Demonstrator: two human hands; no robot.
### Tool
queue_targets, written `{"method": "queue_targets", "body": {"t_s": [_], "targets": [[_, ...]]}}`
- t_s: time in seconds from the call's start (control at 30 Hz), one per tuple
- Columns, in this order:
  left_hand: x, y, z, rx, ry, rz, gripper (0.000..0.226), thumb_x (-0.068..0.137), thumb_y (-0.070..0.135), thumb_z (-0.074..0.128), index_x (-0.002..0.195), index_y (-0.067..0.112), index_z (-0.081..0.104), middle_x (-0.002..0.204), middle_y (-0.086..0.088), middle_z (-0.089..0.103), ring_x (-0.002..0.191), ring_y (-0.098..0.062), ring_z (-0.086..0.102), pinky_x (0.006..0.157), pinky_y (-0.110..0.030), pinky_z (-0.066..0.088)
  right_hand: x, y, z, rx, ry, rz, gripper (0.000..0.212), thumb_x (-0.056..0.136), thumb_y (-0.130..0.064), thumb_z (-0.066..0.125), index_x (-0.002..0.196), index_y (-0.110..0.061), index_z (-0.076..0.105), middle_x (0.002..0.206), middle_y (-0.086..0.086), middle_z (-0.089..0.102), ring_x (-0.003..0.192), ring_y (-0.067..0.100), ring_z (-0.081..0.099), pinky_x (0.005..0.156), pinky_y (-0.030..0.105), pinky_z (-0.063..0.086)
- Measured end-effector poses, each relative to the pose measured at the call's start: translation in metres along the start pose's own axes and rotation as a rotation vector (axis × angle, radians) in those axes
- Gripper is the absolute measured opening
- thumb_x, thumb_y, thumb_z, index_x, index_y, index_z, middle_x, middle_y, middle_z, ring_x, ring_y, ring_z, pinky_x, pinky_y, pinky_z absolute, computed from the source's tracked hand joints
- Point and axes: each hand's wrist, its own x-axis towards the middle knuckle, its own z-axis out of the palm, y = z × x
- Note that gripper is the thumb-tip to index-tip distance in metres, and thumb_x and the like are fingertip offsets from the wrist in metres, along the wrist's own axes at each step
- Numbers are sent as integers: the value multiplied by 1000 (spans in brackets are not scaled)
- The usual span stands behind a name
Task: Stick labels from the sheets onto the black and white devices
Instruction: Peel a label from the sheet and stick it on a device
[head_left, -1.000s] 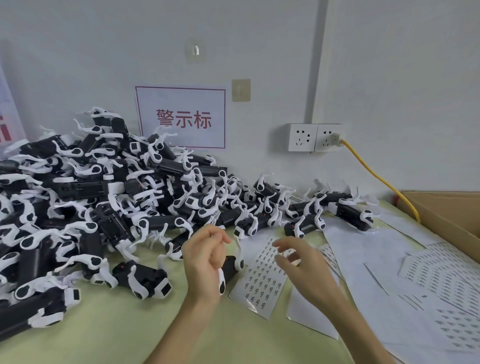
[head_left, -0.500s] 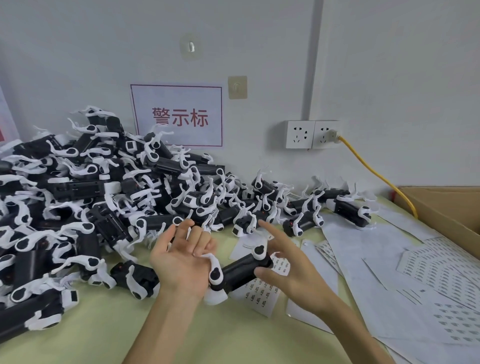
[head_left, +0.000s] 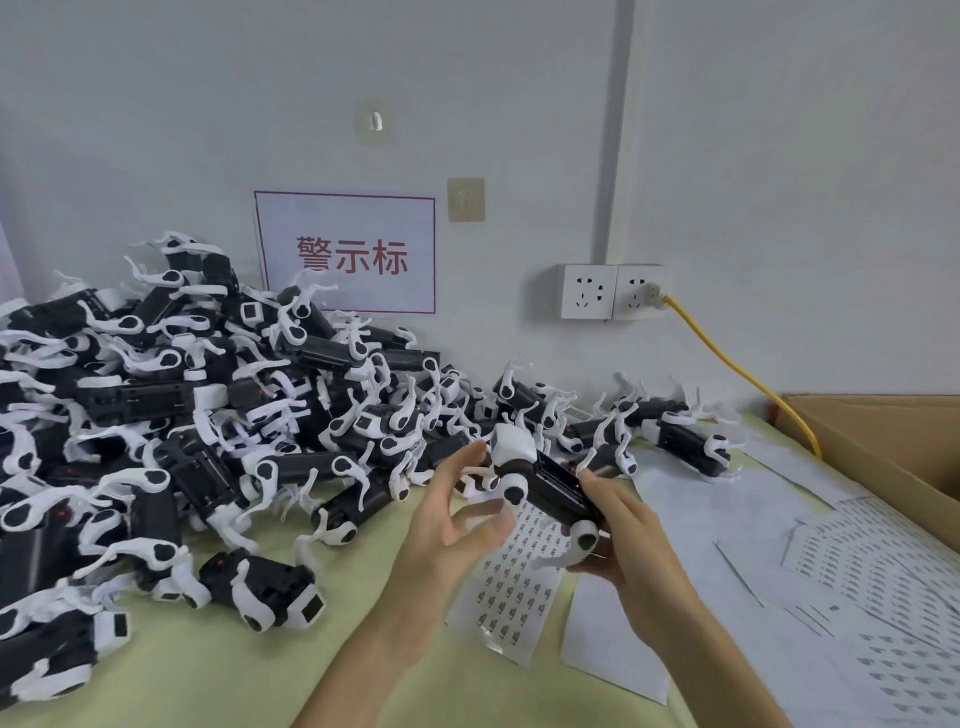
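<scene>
The pile of devices (head_left: 208, 415) lay heaped at left, the label sheet (head_left: 514, 587) flat beneath the hands; the right hand (head_left: 628, 540) had taken over one device (head_left: 550, 483) — fingers curled round its black body, above the sheet; the left hand (head_left: 452, 525), having let go, hung slack and empty — free, probably, to peel a label.

1. A small assembly or packing workshop: a heap of identical black and white devices (head_left: 182, 415) covers the left half of the pale green tabletop (head_left: 218, 686).
2. Printed label sheets (head_left: 514, 582) lie spread over the right side, beside an open cardboard box (head_left: 883, 447).
3. The bare white wall carries a printed red-lettered sign (head_left: 345, 252) and double sockets (head_left: 610, 291) with a yellow cable (head_left: 737, 369) plugged in.
</scene>
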Motion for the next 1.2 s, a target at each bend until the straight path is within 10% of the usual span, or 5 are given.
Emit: {"method": "queue_targets", "body": {"t_s": [0.33, 0.63, 0.77, 0.9, 1.2], "targets": [[7, -5, -8, -290, 258, -14, 69, 79, 33, 83, 142, 17, 58, 141, -21, 59, 121, -33, 66, 104, -50, 53, -2, -1, 1, 282, -420, 223, 35, 71, -33, 86, 102, -17, 81, 92, 15, 73, 75, 23, 73, 66, 27, 61], [6, -7, -4, -414, 387, -61, 75, 68, 36, 82, 134, 11, 60, 104, -10, 75, 92, -30, 76, 72, -31, 62, -6, -4, 1, 6, -356, 12, 25, 82, -52, 74, 86, -28, 74, 67, 1, 39, 55, 16, 37, 54, 27, 41], [4, -4, -3, -455, 256, -92, 61, 81, 37, 73, 129, 1, 59, 112, -14, 75, 89, -28, 75, 63, -32, 60, -9, -4, 6, -52, -428, -14, 54, 83, -52, 71, 109, -5, 63, 91, 9, 60, 78, 20, 57, 75, 33, 49], [3, -9, -2, -416, 179, -109, 57, 89, 32, 68, 140, 10, 57, 123, -13, 74, 109, -34, 73, 73, -38, 62, -13, 0, 11, -88, -446, -59, 48, 86, -45, 69, 132, -32, 63, 123, 9, 70, 106, 32, 66, 90, 35, 53], [0, -5, 0, -318, 153, -122, 60, 87, 43, 70, 137, 10, 60, 126, -12, 72, 110, -35, 72, 84, -39, 57, -17, -3, 15, -31, -438, -48, 41, 94, -40, 60, 129, -21, 67, 103, 9, 73, 87, 20, 68, 72, 25, 53]]}}
